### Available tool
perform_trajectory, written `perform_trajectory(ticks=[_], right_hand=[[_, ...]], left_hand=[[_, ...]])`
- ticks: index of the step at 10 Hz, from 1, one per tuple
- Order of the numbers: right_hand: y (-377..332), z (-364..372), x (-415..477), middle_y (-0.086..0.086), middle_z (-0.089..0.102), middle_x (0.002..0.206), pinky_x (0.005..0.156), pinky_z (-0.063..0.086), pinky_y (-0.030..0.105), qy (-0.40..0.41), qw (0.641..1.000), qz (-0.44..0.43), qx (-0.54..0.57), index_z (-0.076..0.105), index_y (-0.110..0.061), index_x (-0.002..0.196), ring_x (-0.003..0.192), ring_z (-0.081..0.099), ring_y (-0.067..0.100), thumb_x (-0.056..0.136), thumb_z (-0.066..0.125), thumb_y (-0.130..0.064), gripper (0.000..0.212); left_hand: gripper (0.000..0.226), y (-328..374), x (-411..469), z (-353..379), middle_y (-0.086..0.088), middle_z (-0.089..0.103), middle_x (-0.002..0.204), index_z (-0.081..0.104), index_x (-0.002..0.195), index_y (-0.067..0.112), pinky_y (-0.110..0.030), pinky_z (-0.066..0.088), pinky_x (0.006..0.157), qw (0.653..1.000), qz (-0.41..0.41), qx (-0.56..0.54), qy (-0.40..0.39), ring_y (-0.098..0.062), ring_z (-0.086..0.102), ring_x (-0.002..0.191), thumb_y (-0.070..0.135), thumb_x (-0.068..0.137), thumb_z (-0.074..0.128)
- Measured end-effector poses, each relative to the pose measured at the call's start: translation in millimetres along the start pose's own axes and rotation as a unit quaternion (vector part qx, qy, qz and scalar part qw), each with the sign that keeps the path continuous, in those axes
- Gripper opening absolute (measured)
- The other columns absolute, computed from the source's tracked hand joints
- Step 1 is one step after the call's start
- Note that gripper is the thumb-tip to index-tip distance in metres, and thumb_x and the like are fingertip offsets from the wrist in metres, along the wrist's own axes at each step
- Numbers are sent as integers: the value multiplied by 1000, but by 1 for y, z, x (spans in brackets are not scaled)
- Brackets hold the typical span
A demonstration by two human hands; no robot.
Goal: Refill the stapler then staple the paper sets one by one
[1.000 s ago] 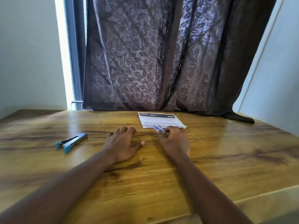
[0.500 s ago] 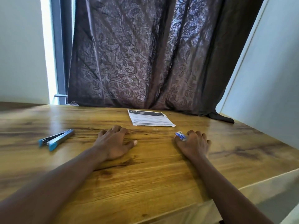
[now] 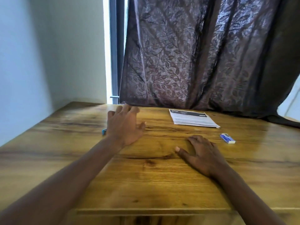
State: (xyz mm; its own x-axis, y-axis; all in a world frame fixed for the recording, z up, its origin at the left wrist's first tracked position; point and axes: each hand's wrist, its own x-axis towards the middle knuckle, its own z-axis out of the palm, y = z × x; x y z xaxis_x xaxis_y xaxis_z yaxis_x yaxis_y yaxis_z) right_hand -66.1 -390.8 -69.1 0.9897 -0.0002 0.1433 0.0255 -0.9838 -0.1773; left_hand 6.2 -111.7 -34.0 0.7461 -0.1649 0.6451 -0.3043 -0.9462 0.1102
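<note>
My left hand [image 3: 125,125] hangs over the blue stapler [image 3: 104,131] with spread fingers; only the stapler's blue tip shows at the wrist's left. My right hand [image 3: 203,153] rests flat on the wooden table [image 3: 154,184], fingers relaxed, holding nothing. A small blue and white staple box [image 3: 227,138] lies on the table just right of my right hand, apart from it. A stack of printed paper sets [image 3: 192,118] with a dark header lies at the back, near the curtain.
A dark leaf-patterned curtain [image 3: 203,54] hangs behind the table and drapes onto its far right corner. A pale wall runs along the table's left side. The table's front edge is close below my forearms.
My right hand let go of the staple box, which now lies on the table beside it. My left hand moved left to over the stapler. The camera view swung to the left.
</note>
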Motion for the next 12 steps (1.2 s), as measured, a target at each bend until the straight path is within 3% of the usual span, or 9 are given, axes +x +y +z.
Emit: perform_trajectory(ticks=[2, 3, 4, 5, 6, 8, 9, 10, 12], right_hand=[[0, 2, -4, -5, 34, 158, 118, 23, 43, 16, 1000, -3, 1, 34, -28, 153, 144, 31, 16, 62, 1, -101, 121], [-2, -2, -7, -5, 38, 157, 117, 26, 43, 14, 1000, 9, 14, 37, -29, 151, 143, 34, 17, 65, 5, -100, 116], [-2, -6, -12, -4, 47, 148, 114, 31, 44, 41, 998, 51, 26, 48, -28, 144, 136, 41, 18, 79, 21, -89, 93], [1, -9, -18, 0, 52, 140, 108, 35, 45, 84, 989, 118, 8, 56, -25, 132, 130, 46, 22, 89, 33, -77, 71], [5, -11, -23, 3, 52, 136, 105, 37, 44, 81, 985, 153, 9, 60, -21, 122, 126, 47, 24, 92, 39, -70, 60], [3, -11, -21, 4, 53, 132, 107, 36, 45, 85, 985, 151, 2, 59, -19, 125, 126, 46, 25, 95, 42, -61, 54], [4, -11, -21, 6, 53, 132, 107, 36, 46, 88, 984, 156, 1, 59, -18, 125, 126, 46, 27, 95, 43, -59, 53], [3, -10, -20, 7, 53, 133, 107, 36, 47, 88, 983, 160, 2, 59, -18, 124, 127, 46, 27, 94, 43, -57, 52], [4, -9, -21, 5, 52, 132, 106, 36, 47, 96, 984, 151, 6, 58, -20, 122, 125, 45, 26, 94, 42, -56, 49]], left_hand=[[50, -49, -10, -7, -9, 60, 133, 65, 123, 25, -46, 42, 100, 967, -145, 104, -185, -32, 54, 125, 54, 83, 59], [34, -52, -8, -7, -11, 71, 114, 73, 102, 19, -40, 55, 88, 968, -159, 38, -193, -33, 66, 106, 46, 85, 63], [25, -39, -7, -9, -8, 76, 90, 76, 86, 18, -36, 55, 70, 974, -157, -26, -164, -31, 69, 87, 42, 81, 69], [32, -5, -8, -7, 4, 70, 66, 73, 69, 19, -32, 42, 57, 970, -162, -140, -114, -22, 67, 71, 50, 80, 70], [36, 44, 3, 2, 2, 68, 59, 71, 64, 14, -33, 43, 54, 965, -119, -212, -100, -13, 63, 59, 47, 79, 72], [28, 143, 31, 37, 7, 56, 67, 58, 75, 19, -25, 31, 47, 969, -82, -212, -92, -13, 54, 63, 42, 81, 71], [37, 173, 41, 57, 6, 56, 79, 56, 96, 18, -28, 43, 59, 974, -109, -166, -106, -17, 55, 76, 47, 82, 74], [46, 186, 43, 77, -7, 69, 105, 61, 112, 17, -39, 54, 79, 978, -121, -114, -130, -29, 65, 99, 52, 83, 71], [67, 180, 38, 82, -13, 70, 111, 67, 110, 16, -39, 49, 77, 979, -84, -107, -153, -32, 65, 103, 76, 88, 49]])
